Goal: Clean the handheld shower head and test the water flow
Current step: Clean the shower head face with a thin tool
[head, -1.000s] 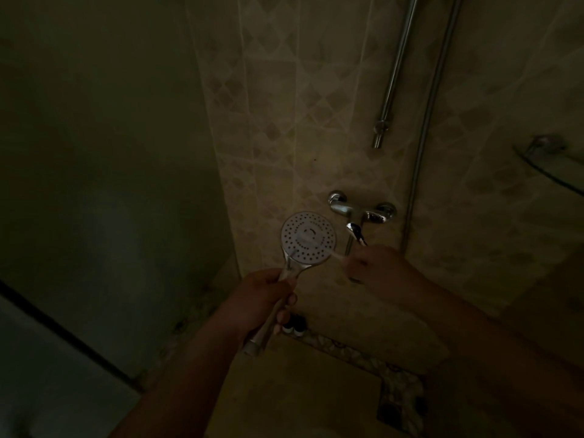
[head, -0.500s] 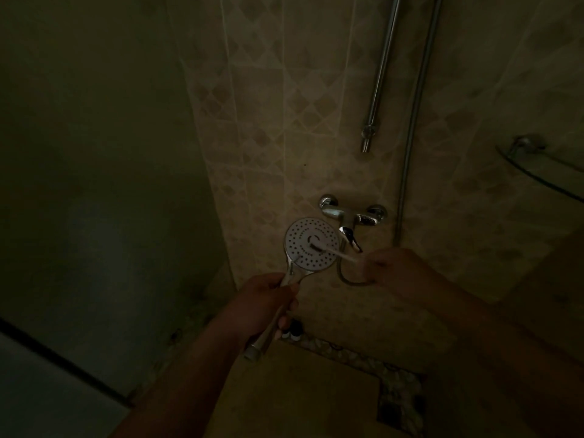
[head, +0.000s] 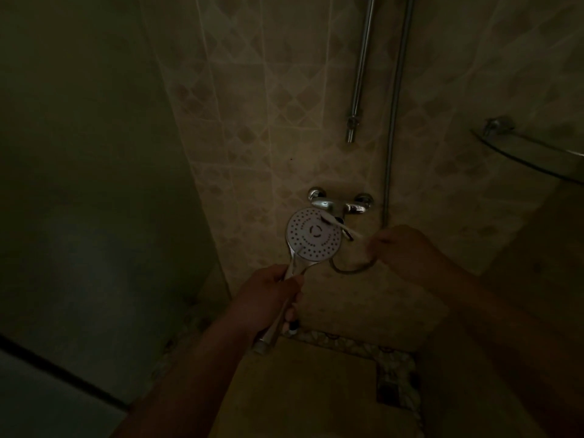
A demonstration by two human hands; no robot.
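Observation:
The round white shower head (head: 311,240) faces me, its chrome handle gripped by my left hand (head: 268,295) in the middle of the dim view. My right hand (head: 401,248) holds a thin white brush (head: 343,227) by its handle. The brush tip lies on the upper right part of the spray face. The shower hose (head: 354,268) loops below and between both hands.
A chrome mixer tap (head: 339,205) is fixed to the tiled wall just behind the shower head. A chrome riser rail (head: 358,74) and hose run up the wall. A glass corner shelf (head: 534,153) juts out at right. A glass panel stands at left.
The brush tip has moved from the lower part of the spray face up to its upper right edge. My right hand drew away to the right.

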